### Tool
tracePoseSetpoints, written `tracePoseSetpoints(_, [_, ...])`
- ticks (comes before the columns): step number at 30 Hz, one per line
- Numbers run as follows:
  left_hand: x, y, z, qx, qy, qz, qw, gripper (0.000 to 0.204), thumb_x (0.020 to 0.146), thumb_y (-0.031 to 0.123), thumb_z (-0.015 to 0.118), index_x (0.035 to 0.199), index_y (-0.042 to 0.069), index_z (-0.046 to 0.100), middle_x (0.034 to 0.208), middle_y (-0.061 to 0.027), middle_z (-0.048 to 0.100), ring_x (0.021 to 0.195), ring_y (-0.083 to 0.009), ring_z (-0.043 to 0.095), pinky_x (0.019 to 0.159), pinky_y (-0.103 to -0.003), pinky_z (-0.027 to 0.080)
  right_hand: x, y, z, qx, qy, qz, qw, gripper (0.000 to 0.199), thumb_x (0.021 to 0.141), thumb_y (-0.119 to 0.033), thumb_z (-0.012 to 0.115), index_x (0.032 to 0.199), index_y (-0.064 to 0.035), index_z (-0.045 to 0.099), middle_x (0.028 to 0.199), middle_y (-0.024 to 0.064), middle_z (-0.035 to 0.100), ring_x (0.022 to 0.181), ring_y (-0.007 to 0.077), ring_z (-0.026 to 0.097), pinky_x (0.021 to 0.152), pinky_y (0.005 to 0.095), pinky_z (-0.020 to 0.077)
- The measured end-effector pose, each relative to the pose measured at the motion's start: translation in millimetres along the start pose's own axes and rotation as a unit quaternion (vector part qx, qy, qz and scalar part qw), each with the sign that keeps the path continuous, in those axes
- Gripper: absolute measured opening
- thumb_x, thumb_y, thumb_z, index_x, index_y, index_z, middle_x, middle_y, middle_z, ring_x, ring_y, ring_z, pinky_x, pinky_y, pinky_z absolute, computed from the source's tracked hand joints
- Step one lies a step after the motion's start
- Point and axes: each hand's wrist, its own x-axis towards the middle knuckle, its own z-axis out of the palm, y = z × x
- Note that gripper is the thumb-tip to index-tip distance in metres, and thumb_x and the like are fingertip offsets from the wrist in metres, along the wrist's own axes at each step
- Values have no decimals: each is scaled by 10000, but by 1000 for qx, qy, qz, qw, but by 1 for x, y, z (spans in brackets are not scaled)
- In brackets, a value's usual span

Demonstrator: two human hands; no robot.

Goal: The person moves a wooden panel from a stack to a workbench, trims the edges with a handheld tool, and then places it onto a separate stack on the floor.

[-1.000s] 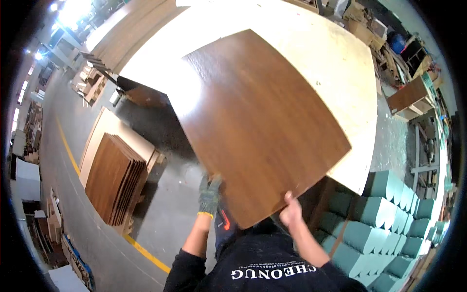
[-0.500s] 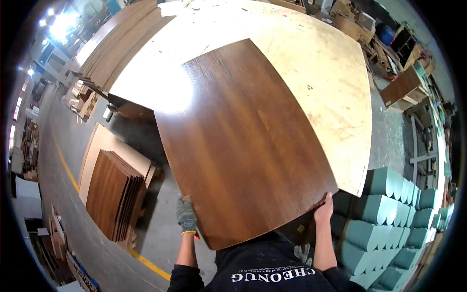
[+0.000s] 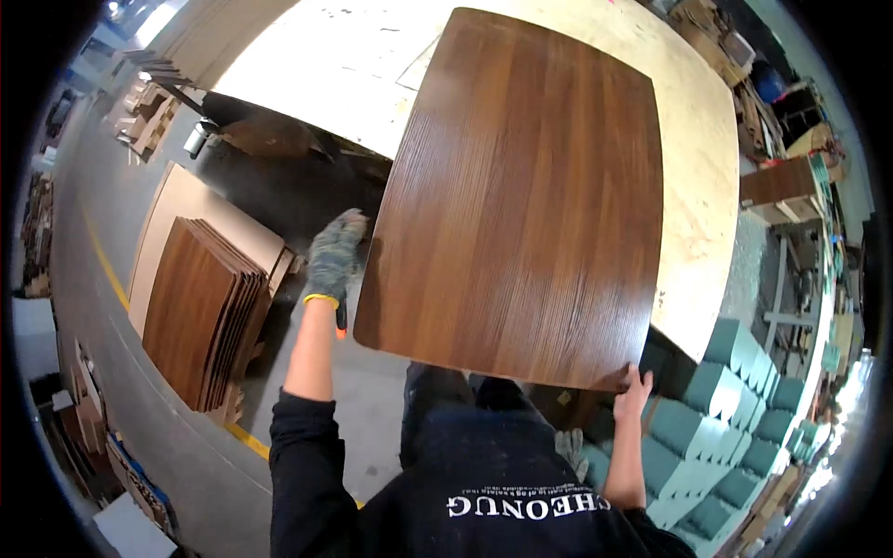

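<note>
Handling the brown panel (image 3: 521, 205), partly over the pale tabletop (image 3: 698, 205), seemed the step: right hand (image 3: 633, 391) gripped its near corner, left hand (image 3: 333, 256) grip was unclear, and shifting called for even support.

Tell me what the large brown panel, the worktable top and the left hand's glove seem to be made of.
Brown panel: probably wood or wood-look laminate, satin sheen; streaky grain shows.
Worktable top: likely unfinished plywood or similar board, pale with blotches.
Glove: apparently knitted yarn, matte; mottled grey, textured surface.
</note>
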Motion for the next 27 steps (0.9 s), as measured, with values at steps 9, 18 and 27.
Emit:
tracePoseSetpoints(9, [-211,-16,-71,-343,-133,-425,828,395,920,336,539,1210,70,495,793,-40,565,665,-162,546,586,-285,472,37,-22,14,-365,-46,-99,925,627,901,-530,430,1120,48,539,1064,278,569,1036,411,536,873,413,409])
tracePoseSetpoints(18, [4,17,-54,233,-218,213,924,484,892,180,507,1366,164,408,869,-85,604,652,-203,583,592,-356,471,34,-17,13,-413,21,-55,909,787,862,-643,394,1206,55,515,1178,288,537,1143,399,496,967,416,367])
tracePoseSetpoints(27, [24,9,-8,393,-294,393,778,574,769,37,473,1319,200,463,779,-68,570,762,-253,566,699,-388,445,43,-15,8,-331,10,-41,943,735,878,-614,407,1160,51,544,1083,200,583,1047,324,533,926,376,375])
